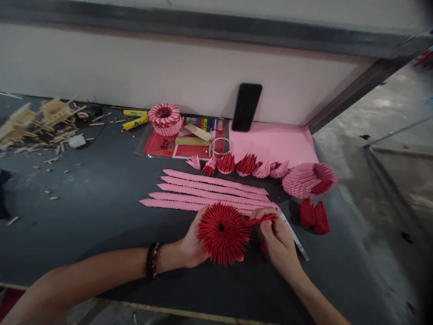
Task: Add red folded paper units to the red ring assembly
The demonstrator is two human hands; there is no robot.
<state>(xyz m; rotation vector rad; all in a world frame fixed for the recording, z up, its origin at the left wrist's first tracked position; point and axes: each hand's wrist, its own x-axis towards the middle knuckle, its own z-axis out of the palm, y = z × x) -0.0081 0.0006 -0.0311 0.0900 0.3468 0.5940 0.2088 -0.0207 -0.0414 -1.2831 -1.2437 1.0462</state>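
Observation:
A round, spiky red folded-paper disc [233, 239] with a small dark hole at its centre is held up in my left hand [195, 246], whose fingers go round its left side and underneath. My right hand [279, 241] pinches a short stack of red folded-paper pieces [262, 220] at the disc's right edge. The stack's near end meets the disc; whether it is joined cannot be made out. Behind both hands lie several long pink folded-paper strips [209, 187]. A metal ruler [297, 241] lies partly beneath my right hand.
Pink and red paper clusters [226, 163] line up behind the strips, beside a large pink paper ring [301, 180]. Two red bundles [314, 216] lie right. A phone [246, 107] leans on the wall. Yellow glue sticks [135, 121] and wooden models with scattered sticks [56, 113] stand left.

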